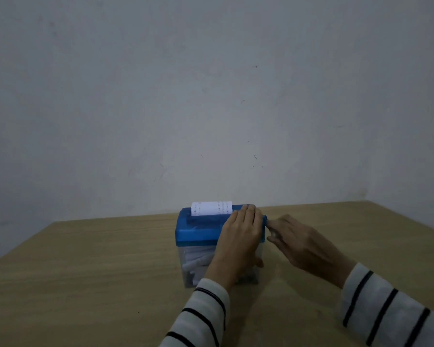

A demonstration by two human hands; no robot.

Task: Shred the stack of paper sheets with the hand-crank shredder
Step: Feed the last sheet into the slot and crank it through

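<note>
– striped sleeves; left hand (241, 231) presses flat on the blue-lidded clear plastic shredder (198, 229) on the desk (85, 271), right hand (293, 239) pinching its crank.
– printed white paper sheet (211, 208) stands in the slot; uneven cranking could jam it.

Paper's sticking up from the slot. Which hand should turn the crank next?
Right. The right hand is already at the blue crank handle on the shredder's right side, fingers curled at it. The left hand lies flat on the blue plastic shredder lid, steadying it beside the white printed paper sheet.

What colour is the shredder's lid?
Blue: the shredder's lid sits on a clear bin. The head view shows it.
</note>
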